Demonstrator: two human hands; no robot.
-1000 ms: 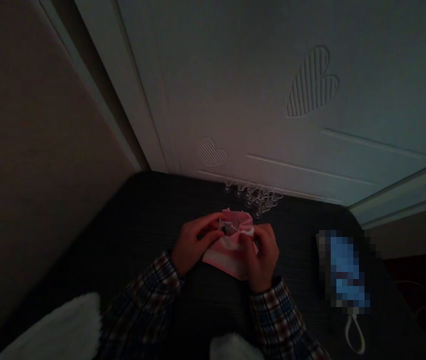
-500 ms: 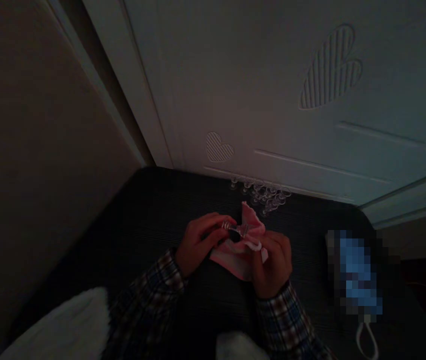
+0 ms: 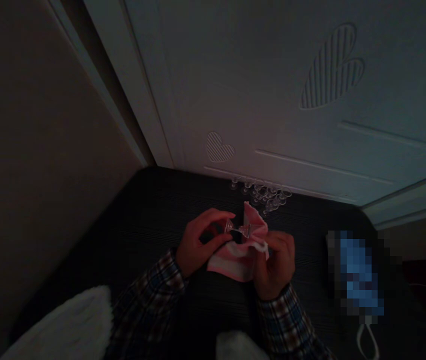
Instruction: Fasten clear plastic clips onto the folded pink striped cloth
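White fluffy fabric (image 3: 63, 325) lies at the near edge, at 7 o'clock, with a second tuft (image 3: 235, 348) at 6 o'clock. From there two plaid sleeves (image 3: 149, 295) reach forward over the dark, finely striped worktop (image 3: 141, 215).

The left hand (image 3: 196, 245) has its grip pressed together, thumb and fingertips pinching the left end of a small clear piece (image 3: 238, 230). This piece is just past the middle of the worktop, between the two hands. Its long axis runs nearly level, from 9 o'clock to 3 o'clock, and its right end is buried in the pink cloth (image 3: 231, 260).

The right hand (image 3: 276, 265), at 3 o'clock of the cloth, has its fingers curled shut on the cloth's right edge. The cloth has a pale band, hangs down toward 6 o'clock between the hands, and has one bunched corner pointing up at 12 o'clock. Whether it touches the worktop cannot be told in the dim light.

Well apart at 3 o'clock lies a blue pixelated thing (image 3: 359, 275), with a white cord loop (image 3: 366, 340) below it.

Farther off, at 12 o'clock of the hands, a heap of small clear pieces (image 3: 263, 192) sits against a pale panel (image 3: 273, 100) carved with ribbed hearts.
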